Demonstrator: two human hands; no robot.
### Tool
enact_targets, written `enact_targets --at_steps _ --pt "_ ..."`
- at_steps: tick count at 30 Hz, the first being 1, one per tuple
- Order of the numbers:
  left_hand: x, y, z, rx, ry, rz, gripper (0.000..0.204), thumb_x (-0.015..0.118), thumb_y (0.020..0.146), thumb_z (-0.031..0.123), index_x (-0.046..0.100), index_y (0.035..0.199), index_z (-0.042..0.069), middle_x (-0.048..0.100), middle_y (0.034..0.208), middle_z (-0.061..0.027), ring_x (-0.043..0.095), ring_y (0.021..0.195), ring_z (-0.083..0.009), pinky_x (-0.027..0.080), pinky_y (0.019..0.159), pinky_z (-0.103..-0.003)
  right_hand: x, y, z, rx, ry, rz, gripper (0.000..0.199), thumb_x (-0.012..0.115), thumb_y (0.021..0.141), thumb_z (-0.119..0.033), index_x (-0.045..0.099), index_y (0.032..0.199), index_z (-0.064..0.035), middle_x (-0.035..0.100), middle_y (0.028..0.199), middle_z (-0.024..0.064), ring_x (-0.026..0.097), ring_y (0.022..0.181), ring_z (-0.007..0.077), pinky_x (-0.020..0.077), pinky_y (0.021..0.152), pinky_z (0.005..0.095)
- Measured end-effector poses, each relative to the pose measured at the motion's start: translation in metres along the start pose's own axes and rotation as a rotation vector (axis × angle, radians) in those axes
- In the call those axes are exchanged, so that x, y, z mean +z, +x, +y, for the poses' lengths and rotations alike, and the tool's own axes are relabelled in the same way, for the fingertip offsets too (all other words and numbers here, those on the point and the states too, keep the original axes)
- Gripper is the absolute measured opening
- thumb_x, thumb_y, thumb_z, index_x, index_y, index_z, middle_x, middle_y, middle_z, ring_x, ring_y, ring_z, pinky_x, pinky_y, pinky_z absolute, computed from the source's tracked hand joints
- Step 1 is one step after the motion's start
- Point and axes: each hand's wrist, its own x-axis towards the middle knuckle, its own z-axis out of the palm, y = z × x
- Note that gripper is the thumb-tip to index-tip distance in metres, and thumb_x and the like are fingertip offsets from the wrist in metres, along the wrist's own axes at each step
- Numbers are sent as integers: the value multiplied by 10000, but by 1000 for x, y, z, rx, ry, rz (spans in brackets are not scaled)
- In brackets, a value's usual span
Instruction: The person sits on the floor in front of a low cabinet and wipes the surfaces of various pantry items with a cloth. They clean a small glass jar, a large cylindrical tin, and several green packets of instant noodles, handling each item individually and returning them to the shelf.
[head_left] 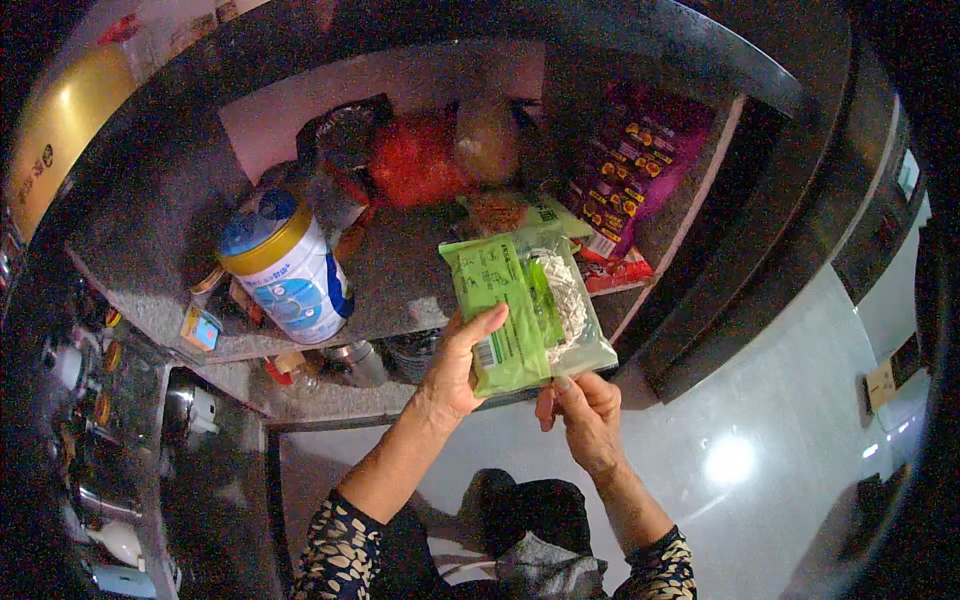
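Green packet (525,305) with pale noodles inside is held up before the stone shelf (400,275), back side turned to the eyes. The left hand (462,365) grips its side; the right hand (585,410) pinches the bottom corner to steady it.

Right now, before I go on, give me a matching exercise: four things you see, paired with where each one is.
Things:
1. green packet
2. white tin with gold rim
3. purple snack bag
4. red bag

Places:
A. back of the shelf, middle
B. held in front of the shelf by the left hand and right hand
C. standing at the shelf's left front
D. leaning at the shelf's right side

Pairs: 1-B, 2-C, 3-D, 4-A
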Motion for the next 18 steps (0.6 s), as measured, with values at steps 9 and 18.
enact_targets --at_steps 9,18 --pt "-17 -46 3 14 -20 64 356 629 810 101 519 1146 55 600 1055 -65 604 955 -197 520 808 -348 -23 -177 -8 -392 -1072 -532 468 668 735 -350 558 1114 -100 500 1067 182 494 942 332 414 757 436" --pt "-3 -85 -12 81 28 73 358 640 806 94 517 1138 44 599 1043 -74 613 914 -188 525 784 -342 -32 -252 -1 -31 -1025 -328 401 712 664 -151 582 1039 -93 565 976 153 543 849 343 462 695 413"
